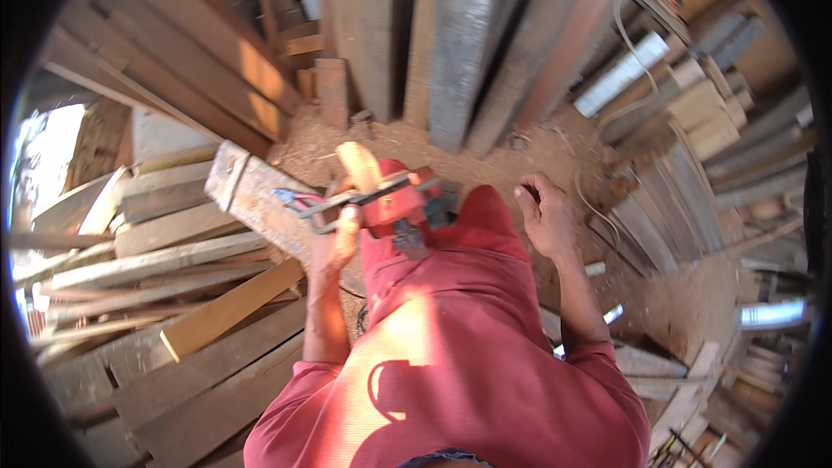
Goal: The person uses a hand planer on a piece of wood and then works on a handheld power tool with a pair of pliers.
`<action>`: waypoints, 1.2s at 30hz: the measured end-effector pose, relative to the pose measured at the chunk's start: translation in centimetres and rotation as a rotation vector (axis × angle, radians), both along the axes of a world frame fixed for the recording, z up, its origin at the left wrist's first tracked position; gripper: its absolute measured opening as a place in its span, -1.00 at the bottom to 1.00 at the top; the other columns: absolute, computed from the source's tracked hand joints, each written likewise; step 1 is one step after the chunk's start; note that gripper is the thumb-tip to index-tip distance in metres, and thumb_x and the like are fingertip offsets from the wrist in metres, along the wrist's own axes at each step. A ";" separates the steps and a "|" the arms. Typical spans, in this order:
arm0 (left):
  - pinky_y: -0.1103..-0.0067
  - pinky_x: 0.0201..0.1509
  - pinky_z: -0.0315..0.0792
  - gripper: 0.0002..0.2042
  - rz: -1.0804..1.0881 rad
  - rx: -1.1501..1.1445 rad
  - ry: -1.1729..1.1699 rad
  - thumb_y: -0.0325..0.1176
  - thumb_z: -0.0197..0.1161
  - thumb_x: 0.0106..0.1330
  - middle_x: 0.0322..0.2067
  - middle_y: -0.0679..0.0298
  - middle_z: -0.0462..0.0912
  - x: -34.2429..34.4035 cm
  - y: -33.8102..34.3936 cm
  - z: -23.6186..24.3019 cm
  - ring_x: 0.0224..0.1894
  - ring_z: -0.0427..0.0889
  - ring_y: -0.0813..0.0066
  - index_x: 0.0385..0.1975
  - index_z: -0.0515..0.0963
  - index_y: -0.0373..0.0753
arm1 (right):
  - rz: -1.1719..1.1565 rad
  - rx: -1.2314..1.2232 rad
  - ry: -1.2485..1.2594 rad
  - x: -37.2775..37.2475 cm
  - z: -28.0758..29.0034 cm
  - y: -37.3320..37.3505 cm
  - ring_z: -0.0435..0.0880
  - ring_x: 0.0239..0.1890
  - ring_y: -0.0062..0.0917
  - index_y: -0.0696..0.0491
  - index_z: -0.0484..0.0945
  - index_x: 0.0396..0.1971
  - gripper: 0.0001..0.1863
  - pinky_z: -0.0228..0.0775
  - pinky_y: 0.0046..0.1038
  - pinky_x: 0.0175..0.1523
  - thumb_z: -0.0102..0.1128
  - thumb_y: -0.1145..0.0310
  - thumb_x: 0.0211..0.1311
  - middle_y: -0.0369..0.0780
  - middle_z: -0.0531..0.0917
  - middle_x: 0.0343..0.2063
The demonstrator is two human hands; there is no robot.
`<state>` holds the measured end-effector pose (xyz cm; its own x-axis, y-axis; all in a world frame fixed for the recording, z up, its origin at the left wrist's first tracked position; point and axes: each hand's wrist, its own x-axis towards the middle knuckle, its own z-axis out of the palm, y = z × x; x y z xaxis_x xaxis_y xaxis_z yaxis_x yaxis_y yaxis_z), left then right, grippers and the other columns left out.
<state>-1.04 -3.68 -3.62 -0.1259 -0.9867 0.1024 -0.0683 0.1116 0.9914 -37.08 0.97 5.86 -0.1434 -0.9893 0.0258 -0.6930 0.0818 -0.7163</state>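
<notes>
- The left hand (pixel 336 238) is closed around the metal frame of a red power tool (pixel 400 202), apparently a hand planer or saw, though its shape is hard to make out from this angle.
- The red power tool sits just above the person's red-clothed knee (pixel 481 221), touching the left hand, with a pale wooden handle (pixel 360 166) rising from its upper left.
- The right hand (pixel 544 212) is to the right of the tool and apart from it, fingers loosely curled, holding nothing that shows.
- A weathered plank (pixel 260 199) lies to the left of the tool, its near end running under the left hand.
- A yellowish board (pixel 230 310) lies below and left of the tool, on stacked grey planks (a loose pile).
- Sawdust (pixel 407 143) covers the ground just above the tool.
- Upright boards (pixel 459 35) lean well above the tool.
</notes>
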 end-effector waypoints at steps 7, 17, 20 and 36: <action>0.59 -0.13 0.38 -0.47 -0.152 0.071 -0.009 -0.08 0.11 0.54 -0.14 0.34 0.51 -1.2 -1.4 2.9 -0.21 0.41 0.60 0.32 0.35 -0.37 | 0.200 0.947 0.483 -16.6 -20.0 25.9 0.73 -0.04 -0.01 0.14 0.74 -0.17 -0.52 0.53 -0.08 0.10 0.31 -0.01 0.20 0.09 0.75 -0.19; 0.53 -0.07 0.46 -0.61 -0.124 0.105 0.013 -0.33 0.20 0.45 -0.10 0.34 0.54 -0.5 -1.4 2.0 -0.12 0.48 0.55 0.22 0.46 -0.30 | -0.160 0.550 0.587 -9.8 -9.9 10.7 0.72 -0.10 0.01 0.02 0.69 -0.18 -0.74 0.52 -0.03 0.03 0.11 0.19 0.41 0.02 0.74 -0.20; 0.39 0.10 0.50 -0.59 -0.165 -0.011 0.053 -0.30 0.29 0.36 0.00 0.22 0.62 -0.6 -1.2 4.0 0.02 0.57 0.38 0.16 0.52 -0.32 | -0.101 0.216 0.482 -6.0 -5.3 -2.1 0.70 -0.08 0.02 0.10 0.65 -0.20 -0.68 0.49 -0.03 0.04 0.13 0.13 0.43 0.06 0.72 -0.18; 0.04 0.35 0.31 -0.36 -0.237 -0.412 -0.115 0.07 0.42 0.17 0.19 -0.05 0.52 2.8 3.3 3.6 0.25 0.47 -0.21 0.14 0.53 -0.25 | 1.320 0.397 0.417 31.9 -14.0 -23.1 0.59 0.12 0.09 0.06 0.37 0.13 -0.34 0.45 0.02 0.16 0.44 0.02 0.19 0.10 0.64 0.01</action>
